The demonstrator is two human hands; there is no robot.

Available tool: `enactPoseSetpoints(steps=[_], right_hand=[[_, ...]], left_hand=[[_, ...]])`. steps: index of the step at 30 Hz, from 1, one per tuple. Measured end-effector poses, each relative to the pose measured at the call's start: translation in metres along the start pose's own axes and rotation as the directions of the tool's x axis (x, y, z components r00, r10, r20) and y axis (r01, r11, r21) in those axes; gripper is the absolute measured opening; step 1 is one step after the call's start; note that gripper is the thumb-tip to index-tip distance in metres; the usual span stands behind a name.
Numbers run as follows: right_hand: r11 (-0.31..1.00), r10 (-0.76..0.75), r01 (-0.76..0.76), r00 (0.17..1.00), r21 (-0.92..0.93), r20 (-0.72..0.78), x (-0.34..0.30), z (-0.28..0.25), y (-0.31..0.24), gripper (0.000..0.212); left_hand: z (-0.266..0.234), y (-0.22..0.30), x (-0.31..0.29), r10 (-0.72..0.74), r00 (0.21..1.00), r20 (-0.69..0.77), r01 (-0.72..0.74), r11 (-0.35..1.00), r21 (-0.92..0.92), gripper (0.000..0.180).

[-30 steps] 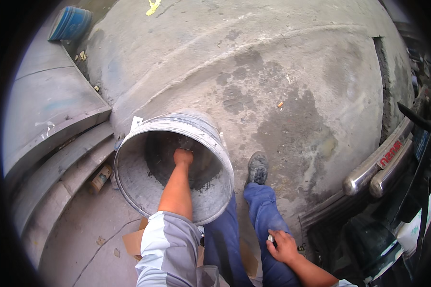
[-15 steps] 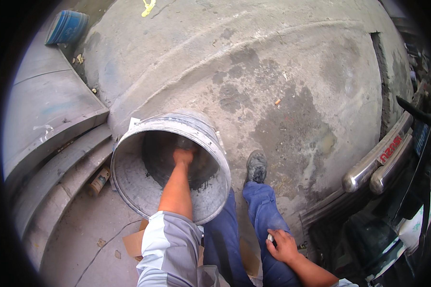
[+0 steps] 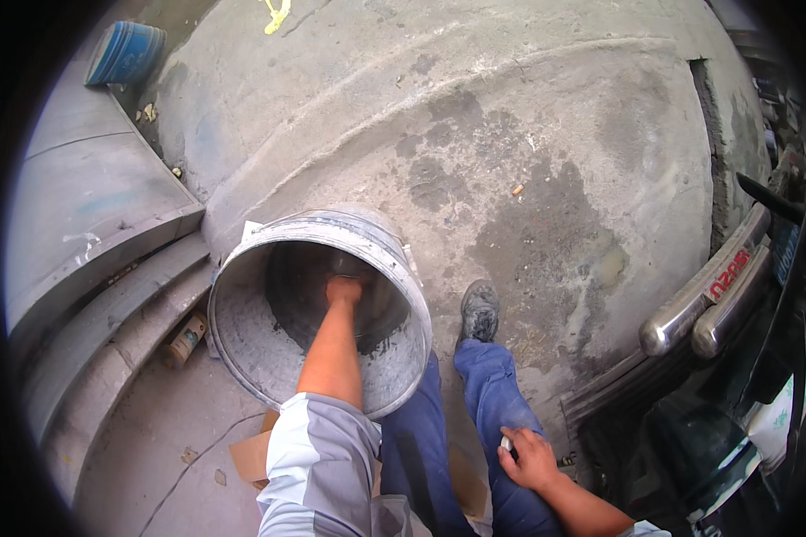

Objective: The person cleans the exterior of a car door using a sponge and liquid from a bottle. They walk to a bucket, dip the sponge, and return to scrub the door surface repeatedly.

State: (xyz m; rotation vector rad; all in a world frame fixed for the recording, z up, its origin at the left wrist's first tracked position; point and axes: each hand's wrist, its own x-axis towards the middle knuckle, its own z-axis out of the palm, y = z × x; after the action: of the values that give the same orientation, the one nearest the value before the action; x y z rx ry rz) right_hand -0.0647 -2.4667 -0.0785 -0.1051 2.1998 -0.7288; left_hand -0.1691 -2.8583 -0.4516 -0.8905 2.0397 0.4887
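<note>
Reaching down through the mouth of the big grey bucket [image 3: 242, 331], the left hand [image 3: 344, 288] sits deep inside, its fingers curled inward; shade hides what they close on, so I cannot tell whether they hold anything. The bucket tilts with its opening toward the person, which probably gives the straight arm an easy way to the dark bottom. To the right of the bucket, the right hand [image 3: 530, 461] rests on the blue trouser leg [image 3: 501, 394], likely for balance, with thumb and fingers narrowed on a small pale object [image 3: 507, 443].

Left of the bucket, grey steps [image 3: 107, 188] crowd that side, and a small can [image 3: 186, 340] lies just beside it. Cardboard [image 3: 251, 456] shows below the bucket, near the sleeve. Beyond it to the upper left is a blue pail [image 3: 127, 54]; well to its right, a chrome bumper [image 3: 707, 304] limits room. The forearm hides part of the bucket's inside.
</note>
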Motion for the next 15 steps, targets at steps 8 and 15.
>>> enactPoseSetpoints(steps=[8, 15], right_hand=[[1.000, 0.004, -0.004, 1.000, -0.031, -0.016, -0.003, 0.002, -0.003, 0.042], [0.999, 0.022, -0.023, 1.000, -0.037, -0.019, -0.010, 0.004, -0.012, 0.053]], left_hand=[[-0.041, 0.033, -0.053, -0.024, 0.988, -0.152, -0.038, 0.918, -0.394, 0.079], [-0.127, 0.068, -0.167, 0.242, 0.893, -0.380, -0.433, 0.695, -0.574, 0.068]])
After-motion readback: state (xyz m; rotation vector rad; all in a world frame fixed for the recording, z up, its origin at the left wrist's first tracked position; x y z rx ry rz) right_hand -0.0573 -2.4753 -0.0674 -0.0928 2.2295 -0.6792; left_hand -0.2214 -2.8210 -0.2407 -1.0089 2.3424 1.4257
